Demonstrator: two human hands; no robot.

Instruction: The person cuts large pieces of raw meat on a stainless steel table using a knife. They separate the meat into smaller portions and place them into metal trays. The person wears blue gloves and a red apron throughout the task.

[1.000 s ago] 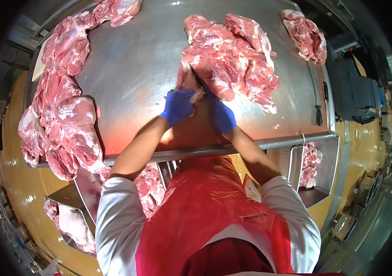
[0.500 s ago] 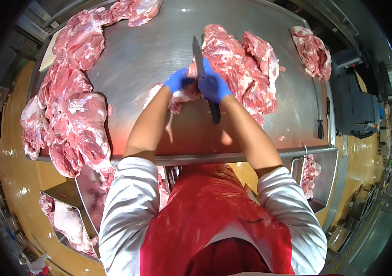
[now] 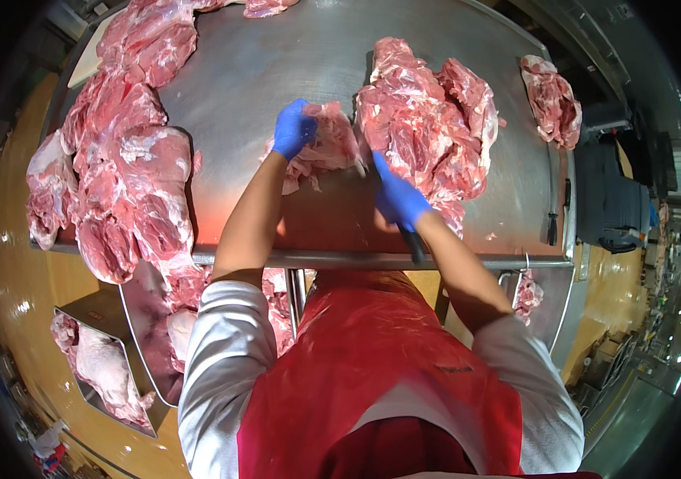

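My left hand (image 3: 294, 132), in a blue glove, grips the upper left edge of a piece of raw meat (image 3: 331, 145) lying on the steel table. My right hand (image 3: 399, 197), gloved in blue too, is closed round a knife; the black handle (image 3: 413, 245) sticks out below it toward the table's front edge. Its blade is dark and hard to make out, pointing up between the small piece and a large heap of boned meat (image 3: 420, 120). A pale bit at the right edge of the small piece lies close to the blade.
Big cuts of meat (image 3: 137, 176) line the table's left side. A single cut (image 3: 550, 100) lies at the far right, with a thin dark-handled tool (image 3: 553, 227) below it. Metal bins (image 3: 145, 335) holding meat stand under the front edge. A raised rim (image 3: 332, 259) borders the table.
My right hand has moved right and nearer to me with the knife, away from my left hand. My left hand has moved up slightly, and the small piece now lies spread out more.
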